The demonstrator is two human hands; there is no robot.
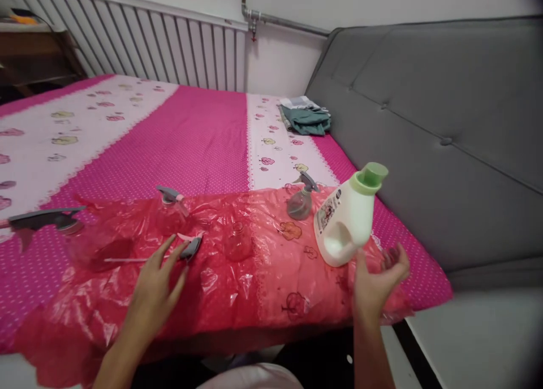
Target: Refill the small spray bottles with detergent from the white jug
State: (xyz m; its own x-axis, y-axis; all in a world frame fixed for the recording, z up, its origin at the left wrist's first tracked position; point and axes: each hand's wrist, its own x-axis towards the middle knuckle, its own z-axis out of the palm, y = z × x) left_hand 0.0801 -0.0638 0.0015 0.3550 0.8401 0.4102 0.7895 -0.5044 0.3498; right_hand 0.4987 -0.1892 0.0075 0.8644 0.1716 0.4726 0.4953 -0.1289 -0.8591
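My left hand (159, 279) lies over the red plastic sheet (271, 287), fingers spread beside a loose grey and pink spray head (193, 247). Its thin tube (125, 260) points left; I cannot tell whether the fingertips touch the head. A small clear bottle without a top (237, 243) stands right of it. My right hand (379, 279) is held open with bent fingers just below a white detergent jug (343, 225). The jug leans to the right, its green cap (373, 177) on; contact with the hand is unclear.
Small spray bottles stand at the back left (170, 214) and near the jug (300, 202). A larger spray bottle (99, 245) is at far left. Folded clothes (305, 117) lie by the grey headboard (424, 123). A radiator (169, 44) lines the wall behind the pink bed (199, 129).
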